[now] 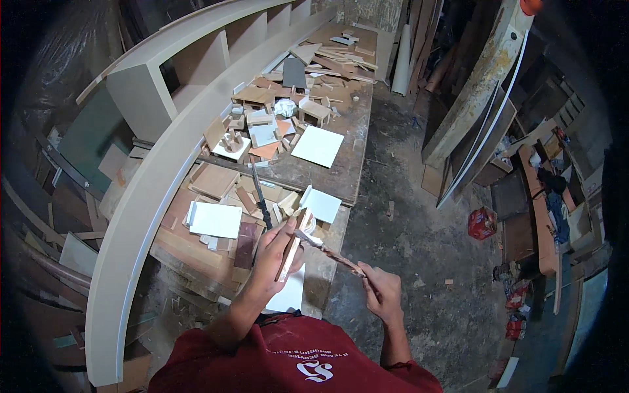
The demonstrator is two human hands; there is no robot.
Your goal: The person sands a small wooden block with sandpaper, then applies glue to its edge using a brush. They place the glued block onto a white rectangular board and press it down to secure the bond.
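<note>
A small narrow wooden block is gripped upright in my left hand, above the near end of the workbench. My right hand is closed on the lower end of a rough brown wooden stick, off the bench's right edge. The stick's far tip carries white, glue-like paste and meets the upper part of the block. Behind the block lies a square white panel; another white panel is partly hidden beneath my left forearm.
Wood scraps, small step-shaped wooden pieces and white panels cover much of the workbench. A long curved shelf frame borders it on the left. A red bag sits on the floor at right, near a leaning post.
</note>
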